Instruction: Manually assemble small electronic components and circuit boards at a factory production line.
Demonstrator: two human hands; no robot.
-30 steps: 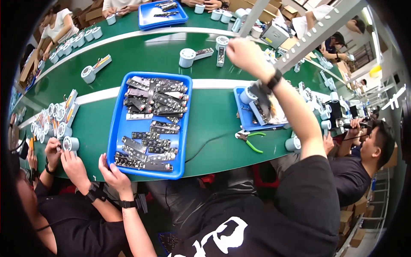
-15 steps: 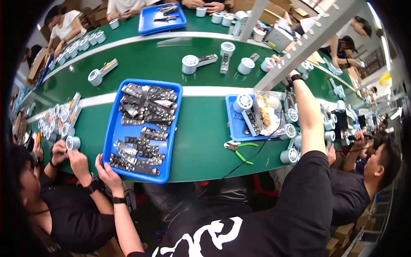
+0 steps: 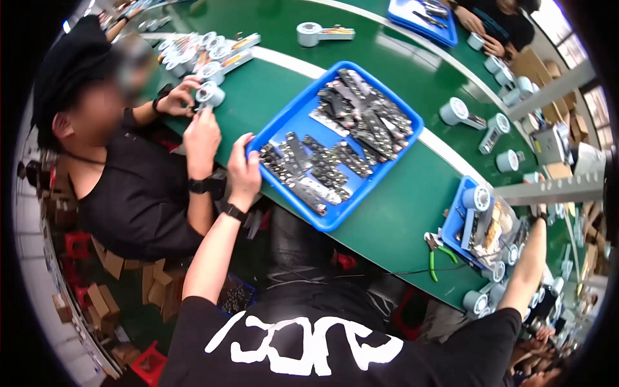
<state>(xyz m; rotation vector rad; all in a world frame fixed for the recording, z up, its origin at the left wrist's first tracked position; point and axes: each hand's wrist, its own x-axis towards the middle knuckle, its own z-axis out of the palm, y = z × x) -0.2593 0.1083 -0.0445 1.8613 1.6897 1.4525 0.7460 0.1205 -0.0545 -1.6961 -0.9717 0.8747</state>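
Note:
My left hand (image 3: 245, 169) grips the near left corner of a large blue tray (image 3: 394, 164), its fingers along the rim. Inside the tray lie many narrow black circuit-board modules (image 3: 371, 122), heaped at the far end and in rows at the near end. My right arm stretches far to the right, and my right hand (image 3: 540, 211) is small and partly hidden beside a grey metal post (image 3: 554, 188); its fingers cannot be made out. Near that arm sits a smaller blue tray (image 3: 453, 205) with a light-blue round-headed device (image 3: 476, 198) and a clear plastic bag (image 3: 495, 227).
Green-handled cutters (image 3: 440, 253) lie at the front edge of the green table (image 3: 393, 226), beside a dark cable. To the left, a co-worker (image 3: 142, 174) handles a light-blue device (image 3: 210, 95) near a cluster of similar ones. More devices (image 3: 454, 111) stand across the white divider.
The view has swung left, so the table looks tilted and sits further right. My left hand stays at the large tray's rim; my right arm remains stretched out to the right.

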